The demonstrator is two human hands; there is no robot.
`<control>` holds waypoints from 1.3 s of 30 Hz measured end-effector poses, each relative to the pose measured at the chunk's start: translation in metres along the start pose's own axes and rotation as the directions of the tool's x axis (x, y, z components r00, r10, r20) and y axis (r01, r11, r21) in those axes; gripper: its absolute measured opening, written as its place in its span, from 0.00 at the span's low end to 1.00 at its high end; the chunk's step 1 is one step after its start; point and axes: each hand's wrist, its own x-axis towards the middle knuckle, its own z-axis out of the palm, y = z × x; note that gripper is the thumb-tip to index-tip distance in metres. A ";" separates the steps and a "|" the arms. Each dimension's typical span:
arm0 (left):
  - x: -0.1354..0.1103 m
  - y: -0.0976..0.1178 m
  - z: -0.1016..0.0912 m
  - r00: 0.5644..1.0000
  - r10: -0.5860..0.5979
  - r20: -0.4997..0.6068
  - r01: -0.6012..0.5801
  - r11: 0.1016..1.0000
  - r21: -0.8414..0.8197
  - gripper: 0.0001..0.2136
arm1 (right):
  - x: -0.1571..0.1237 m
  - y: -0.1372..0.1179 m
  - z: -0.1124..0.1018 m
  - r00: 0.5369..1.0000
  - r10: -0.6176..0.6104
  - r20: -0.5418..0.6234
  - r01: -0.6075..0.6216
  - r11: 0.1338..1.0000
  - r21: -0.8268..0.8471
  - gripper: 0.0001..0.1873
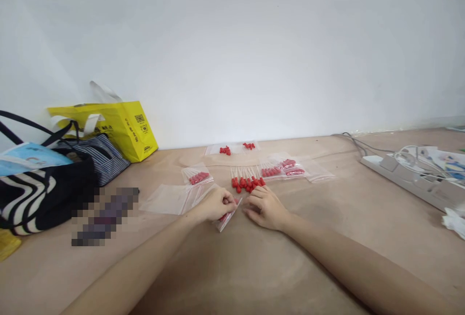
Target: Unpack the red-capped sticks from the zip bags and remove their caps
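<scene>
My left hand (pixel 217 203) is closed around a small clear zip bag (pixel 227 218) with red-tipped sticks inside, held just above the brown table (pixel 218 266). My right hand (pixel 264 207) rests on the table beside it, fingers curled at the edge of a loose pile of red-tipped sticks (pixel 247 182); whether it pinches one is hidden. Empty clear bags (pixel 170 198) lie left of my left hand. Filled bags lie behind: one (pixel 198 175) to the left, two (pixel 283 167) to the right, and more (pixel 234 148) near the wall.
A yellow bag (pixel 119 128), a striped tote (pixel 98 157) and a black-and-white bag (pixel 32 194) stand at the left. A white power strip (pixel 410 177) with cables lies at the right, with crumpled white paper (pixel 454 220) near the edge. A white wall rises behind.
</scene>
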 end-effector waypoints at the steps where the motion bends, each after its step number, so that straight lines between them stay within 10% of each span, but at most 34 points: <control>1: 0.000 -0.002 0.002 1.000 0.008 -0.001 -0.008 1.000 -0.002 0.10 | 0.000 0.000 0.001 1.000 -0.008 -0.019 0.008 1.000 -0.003 0.09; 39: 0.002 -0.019 0.011 0.998 0.051 -0.022 -0.052 0.998 -0.038 0.11 | 0.011 0.000 0.008 0.966 -0.227 -0.123 0.211 0.969 -0.127 0.06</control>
